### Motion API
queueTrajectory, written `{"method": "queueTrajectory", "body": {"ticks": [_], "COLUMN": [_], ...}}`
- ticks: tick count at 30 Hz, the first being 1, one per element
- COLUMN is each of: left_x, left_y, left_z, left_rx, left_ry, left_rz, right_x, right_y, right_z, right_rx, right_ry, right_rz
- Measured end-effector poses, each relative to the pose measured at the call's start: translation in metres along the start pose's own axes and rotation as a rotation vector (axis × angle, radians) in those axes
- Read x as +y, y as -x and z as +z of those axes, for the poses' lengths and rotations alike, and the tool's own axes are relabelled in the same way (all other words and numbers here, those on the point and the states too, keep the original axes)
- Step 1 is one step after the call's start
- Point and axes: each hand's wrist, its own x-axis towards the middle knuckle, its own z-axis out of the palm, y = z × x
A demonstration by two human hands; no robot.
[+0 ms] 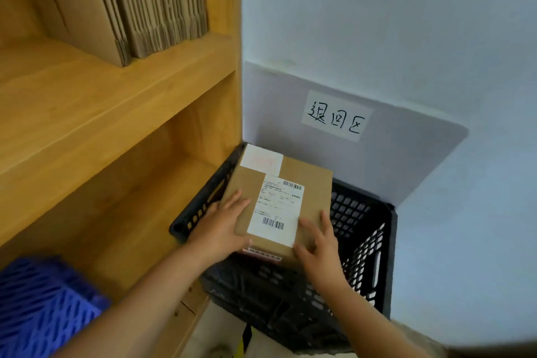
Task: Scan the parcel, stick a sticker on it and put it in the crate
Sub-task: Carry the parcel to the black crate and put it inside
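The parcel (pixel 279 197), a flat brown box, is held over the black crate (pixel 363 244), above the crate's left half, with its far end over the crate's far left corner. It is tilted, far end higher. The left hand (pixel 220 227) grasps the parcel's near left edge, fingers spread on top and thumb along the near edge. The right hand (pixel 319 247) grasps the near right corner, thumb and fingers laid against the top and side. Whether the parcel rests on the crate's rim or hangs free cannot be told.

A white shipping label (pixel 279 209) with two barcodes lies on the parcel's top, toward the right side. A second white sticker (pixel 261 160) with faint red print sits at the far left corner of the top, just beyond the label. A strip of red and white print runs along the parcel's near side, below the label.

The crate stands in a corner, against a grey wall panel (pixel 392 160) behind it. A paper sign (pixel 335 116) with three handwritten characters is stuck to that panel, above the crate. A wooden shelf (pixel 101 113) stands directly left of the crate, touching or nearly touching its left wall. On the shelf's upper level stands a stack of flattened cartons (pixel 151 0). A blue crate (pixel 43 305) sits on the shelf's lower level, well left of the black crate
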Motion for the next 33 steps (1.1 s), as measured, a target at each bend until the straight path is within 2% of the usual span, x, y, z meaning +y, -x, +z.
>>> {"method": "queueTrajectory", "body": {"ticks": [5,14,21,27,33], "left_x": [-0.042,-0.095,-0.126,-0.135,-0.140], "left_y": [-0.054,-0.131,-0.156,-0.163,-0.166], "left_z": [0.009,0.051,0.077,0.094,0.098], "left_rx": [-0.188,-0.405,-0.499,-0.562,-0.625], "left_ry": [0.014,0.047,-0.140,-0.320,-0.377], "left_rz": [-0.027,-0.092,-0.121,-0.083,-0.069], "right_x": [0.018,0.065,0.095,0.109,0.108], "right_y": [-0.038,-0.090,-0.110,-0.121,-0.123], "right_z": [0.030,0.082,0.115,0.130,0.133], "right_rx": [-0.087,-0.155,-0.243,-0.318,-0.388], "right_ry": [0.016,0.040,-0.035,0.009,0.136], "right_rz": [0.162,0.374,0.426,0.467,0.443]}}
